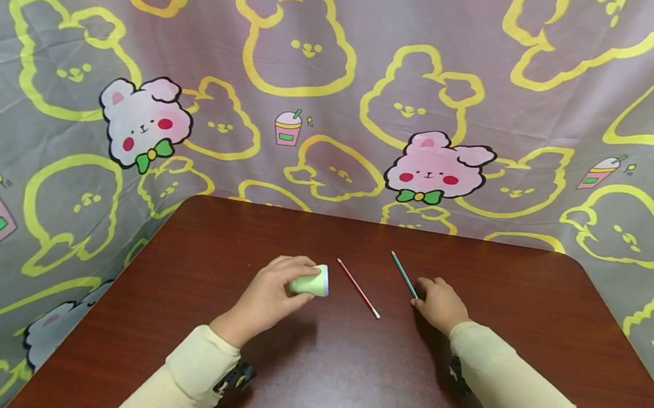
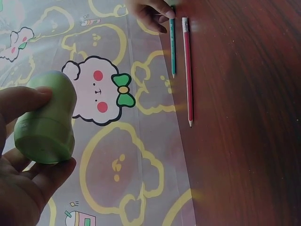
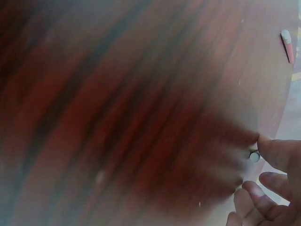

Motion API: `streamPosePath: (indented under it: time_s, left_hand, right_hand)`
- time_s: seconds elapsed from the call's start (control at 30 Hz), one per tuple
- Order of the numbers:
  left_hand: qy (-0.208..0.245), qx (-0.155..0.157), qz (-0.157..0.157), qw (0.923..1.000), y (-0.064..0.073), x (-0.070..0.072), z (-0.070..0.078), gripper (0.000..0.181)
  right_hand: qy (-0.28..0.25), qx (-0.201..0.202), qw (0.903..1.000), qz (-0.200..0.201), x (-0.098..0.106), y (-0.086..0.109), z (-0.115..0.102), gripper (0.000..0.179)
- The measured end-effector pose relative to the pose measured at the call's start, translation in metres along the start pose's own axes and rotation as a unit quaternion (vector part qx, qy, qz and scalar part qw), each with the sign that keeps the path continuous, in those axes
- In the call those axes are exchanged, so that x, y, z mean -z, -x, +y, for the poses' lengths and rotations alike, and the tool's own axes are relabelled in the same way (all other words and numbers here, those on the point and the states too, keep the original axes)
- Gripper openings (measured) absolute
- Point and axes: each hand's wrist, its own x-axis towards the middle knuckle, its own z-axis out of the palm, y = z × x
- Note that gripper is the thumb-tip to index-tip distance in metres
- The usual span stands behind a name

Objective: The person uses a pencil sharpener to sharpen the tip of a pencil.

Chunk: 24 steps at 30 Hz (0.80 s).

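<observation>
My left hand (image 1: 268, 291) grips a light green rounded cylinder (image 1: 311, 280) with a pale end, held above the table. In the left wrist view the green cylinder (image 2: 47, 117) has a waisted body, with the thumb across its side and fingers beneath. At the near end of a teal pencil (image 1: 404, 275), my right hand (image 1: 441, 304) has its thumb and fingers around the shaft, low over the table. The pencil's round end (image 3: 254, 156) shows between them in the right wrist view. Between the hands lies a red pencil (image 1: 358, 288) with a white eraser end.
The dark reddish-brown table (image 1: 343, 381) has rounded far corners. A grey and pink curtain (image 1: 339, 98) with cartoon bears hangs close behind it and along both sides. A strap with a small black device (image 1: 236, 377) sits on the left wrist.
</observation>
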Motion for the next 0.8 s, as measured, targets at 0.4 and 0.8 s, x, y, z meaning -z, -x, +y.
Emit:
streamPosePath:
  time_s: [0.4,0.8]
  left_hand:
    - [-0.001,0.002,-0.001,1.0,0.001,0.001,0.0,0.037]
    - [-0.001,0.0,0.001,1.0,0.0,0.002,0.001,0.037]
  right_hand:
    - [-0.13,-0.068,0.9892,-0.003,-0.002,0.001,-0.006,0.04]
    - [-0.118,-0.094,0.9886,0.009,0.0,0.002,-0.013,0.03]
